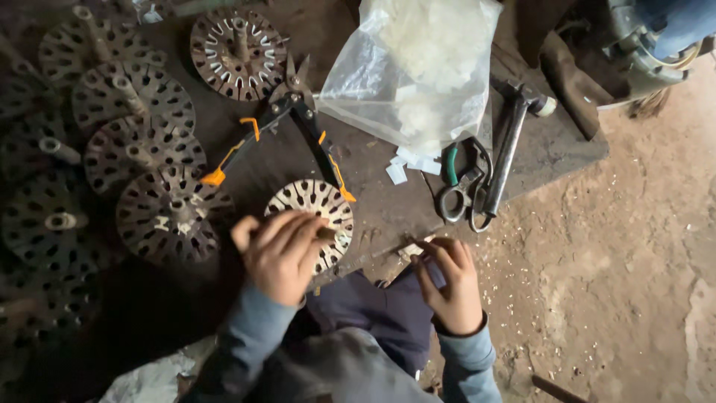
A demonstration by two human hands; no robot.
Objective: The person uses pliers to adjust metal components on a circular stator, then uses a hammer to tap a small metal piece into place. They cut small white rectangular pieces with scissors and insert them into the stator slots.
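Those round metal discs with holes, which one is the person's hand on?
The pale, shiny disc nearest the person, just below the orange-handled snips. The left hand rests on it. The other discs are dark, rusty and untouched, stacked farther left.

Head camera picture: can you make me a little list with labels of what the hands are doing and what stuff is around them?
left hand: rests on a pale slotted metal disc
right hand: pinches a small pale strip, too small to tell more
tools: orange-handled snips, scissors, a hammer
bag: clear plastic bag of white pieces
other discs: dark slotted discs stacked at the left
surface: dark board on a dirt floor
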